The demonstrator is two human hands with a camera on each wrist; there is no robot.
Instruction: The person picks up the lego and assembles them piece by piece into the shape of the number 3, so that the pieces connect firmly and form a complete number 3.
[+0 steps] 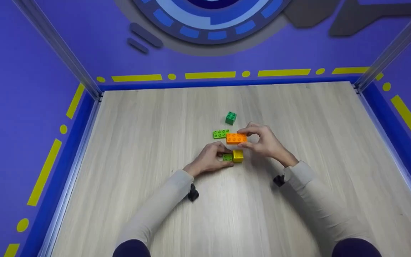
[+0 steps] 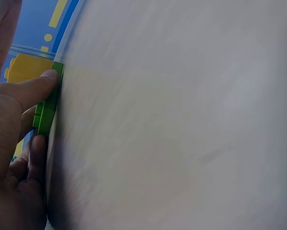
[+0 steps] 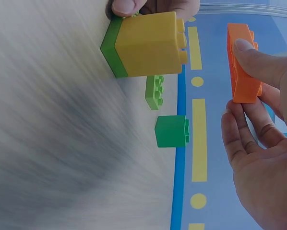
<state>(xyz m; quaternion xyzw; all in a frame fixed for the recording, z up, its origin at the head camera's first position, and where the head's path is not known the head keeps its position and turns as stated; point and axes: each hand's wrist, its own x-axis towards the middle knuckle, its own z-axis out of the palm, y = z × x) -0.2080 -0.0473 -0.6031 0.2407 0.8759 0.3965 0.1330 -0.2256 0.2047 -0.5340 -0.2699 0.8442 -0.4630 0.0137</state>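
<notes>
While its long axis runs sideways, studs up, the orange brick (image 1: 236,138) sits left of the right hand (image 1: 267,141), which pinches its right end; the left hand (image 1: 208,159) grips the green plate (image 1: 227,157) beneath the yellow brick (image 1: 238,156).

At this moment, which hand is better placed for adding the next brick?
Probably the right hand: it holds the orange brick raised near the yellow brick, while the left hand grips the green plate beneath that yellow brick.
</notes>
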